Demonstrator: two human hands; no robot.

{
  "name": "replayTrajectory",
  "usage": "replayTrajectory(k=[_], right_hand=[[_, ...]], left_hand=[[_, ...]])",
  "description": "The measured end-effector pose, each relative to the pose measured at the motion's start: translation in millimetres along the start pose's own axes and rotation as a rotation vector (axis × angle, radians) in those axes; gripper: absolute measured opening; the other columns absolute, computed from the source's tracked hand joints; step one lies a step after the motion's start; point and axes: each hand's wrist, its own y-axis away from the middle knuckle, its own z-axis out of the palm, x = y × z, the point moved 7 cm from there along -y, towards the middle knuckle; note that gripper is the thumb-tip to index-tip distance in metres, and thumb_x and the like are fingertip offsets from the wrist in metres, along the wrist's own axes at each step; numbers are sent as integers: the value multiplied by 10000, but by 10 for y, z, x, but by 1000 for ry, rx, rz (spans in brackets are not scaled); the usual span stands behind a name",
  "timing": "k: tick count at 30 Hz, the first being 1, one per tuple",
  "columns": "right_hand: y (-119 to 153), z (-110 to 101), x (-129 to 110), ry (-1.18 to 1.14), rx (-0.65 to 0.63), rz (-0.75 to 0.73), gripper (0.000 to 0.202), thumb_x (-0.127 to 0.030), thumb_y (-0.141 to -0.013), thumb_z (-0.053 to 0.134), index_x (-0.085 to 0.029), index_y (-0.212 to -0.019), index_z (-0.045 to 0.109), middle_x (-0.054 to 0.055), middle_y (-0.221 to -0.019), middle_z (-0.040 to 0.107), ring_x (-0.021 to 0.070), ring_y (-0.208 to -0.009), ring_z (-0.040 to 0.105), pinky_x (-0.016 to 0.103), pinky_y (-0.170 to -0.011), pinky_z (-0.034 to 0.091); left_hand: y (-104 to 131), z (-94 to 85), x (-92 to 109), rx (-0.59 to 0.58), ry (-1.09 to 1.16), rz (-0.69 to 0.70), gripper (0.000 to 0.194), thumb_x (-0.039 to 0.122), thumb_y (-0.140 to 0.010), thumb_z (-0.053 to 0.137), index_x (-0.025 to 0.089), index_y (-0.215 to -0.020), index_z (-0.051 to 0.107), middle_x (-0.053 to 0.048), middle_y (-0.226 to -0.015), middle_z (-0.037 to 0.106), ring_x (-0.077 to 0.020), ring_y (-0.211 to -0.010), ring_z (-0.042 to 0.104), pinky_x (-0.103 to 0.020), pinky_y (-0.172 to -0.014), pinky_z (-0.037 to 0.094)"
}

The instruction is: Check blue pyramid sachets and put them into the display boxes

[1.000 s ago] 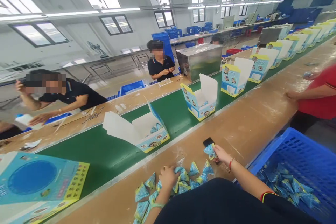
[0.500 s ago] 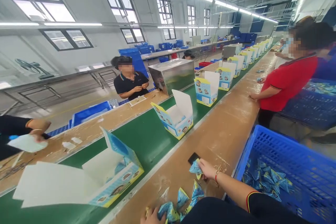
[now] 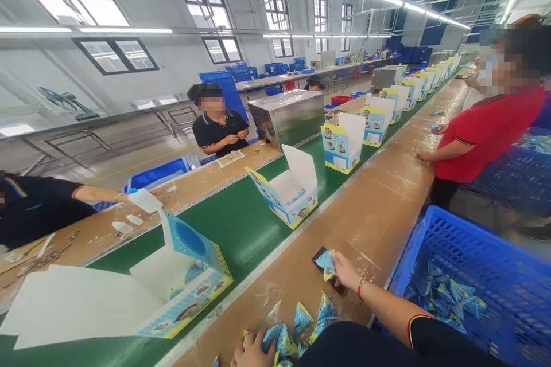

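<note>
My right hand (image 3: 345, 270) pinches a blue and yellow triangular packet (image 3: 326, 264) over a dark flat object (image 3: 337, 285) on the brown worktable. At the bottom edge, my left hand (image 3: 255, 351) is curled against a blue packet (image 3: 275, 337), its fingertips resting on it. More packets (image 3: 302, 317) lie to the right of that hand, near my body. An open printed carton (image 3: 189, 304) with packets inside stands on the green belt (image 3: 235, 229) at the left, and another open carton (image 3: 289, 198) stands farther along.
A blue crate (image 3: 495, 264) holding packets is at my right. A person in red (image 3: 486, 132) stands beyond it. Across the belt, one person (image 3: 219, 129) sits by a metal box (image 3: 288, 117), and another person's arm (image 3: 99, 194) holds a white bottle (image 3: 145, 200).
My right hand and its packet have shifted slightly right over the dark object. My left hand shows more fully. The person at the far left has stretched an arm with the white bottle toward the near carton.
</note>
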Motion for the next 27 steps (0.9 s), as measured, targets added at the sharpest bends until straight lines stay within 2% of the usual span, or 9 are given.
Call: replayTrajectory(k=[4,7,12,15,17,19,21,24,27], right_hand=[[23,405,-87,37,-18,12,323,-510,-924,448,-223,-775,442,-66,-591,527,101,-341,501,209,-374,291],[0,520,-178,68,-13,-15,324,-526,-925,408,-232,-790,417,-56,-641,537,114,-411,558,214,-420,339],[-152,281,-237,37,-33,-45,345,-579,-886,421,-243,-813,392,-25,-728,585,161,-570,675,219,-475,412],[-208,220,-197,-60,-86,103,308,-540,-868,481,-234,-848,446,9,-711,651,179,-515,678,220,-438,408],[-233,241,-307,-131,-107,168,282,-500,-893,468,-218,-881,480,42,-677,679,185,-465,662,213,-403,390],[-307,264,-614,-197,-78,123,273,-464,-934,421,-202,-937,496,69,-699,702,172,-462,658,191,-381,368],[-446,304,-1075,-248,-38,16,273,-437,-971,375,-202,-1044,493,80,-822,728,145,-515,675,166,-382,361],[-750,444,-1845,-293,-58,-121,323,-459,-1001,346,-231,-1199,459,76,-1013,725,131,-617,709,171,-442,443],[-1056,590,-2432,-286,-135,-196,439,-542,-1005,319,-240,-1304,431,82,-1020,720,147,-671,728,220,-541,532]], left_hand=[[-147,-14,-363,46,155,74,401,432,-851,520,409,-1229,651,30,-1358,615,-322,-1350,430,-464,-1070,354],[-157,-64,-505,60,292,116,406,389,-852,554,286,-1225,677,-64,-1307,632,-353,-1325,423,-481,-1086,306],[-44,-127,-238,30,437,90,402,380,-813,617,266,-1192,691,-76,-1282,634,-363,-1335,390,-499,-1101,263],[4,-111,-72,20,473,80,415,398,-797,639,283,-1193,688,-68,-1272,636,-359,-1348,375,-506,-1116,240],[29,-89,-43,33,486,70,410,398,-795,644,291,-1188,687,-64,-1267,638,-352,-1351,374,-502,-1119,236],[57,-69,-49,50,491,70,394,392,-799,641,292,-1177,688,-59,-1277,633,-344,-1356,370,-490,-1120,235],[82,-53,-67,58,482,69,381,385,-805,636,294,-1172,687,-56,-1287,628,-340,-1354,372,-481,-1118,236],[107,-53,-78,55,457,68,369,374,-817,627,291,-1172,687,-61,-1277,633,-337,-1348,379,-475,-1109,245],[119,-69,-58,43,445,52,386,361,-823,620,285,-1197,682,-65,-1289,632,-338,-1348,381,-474,-1110,244]])
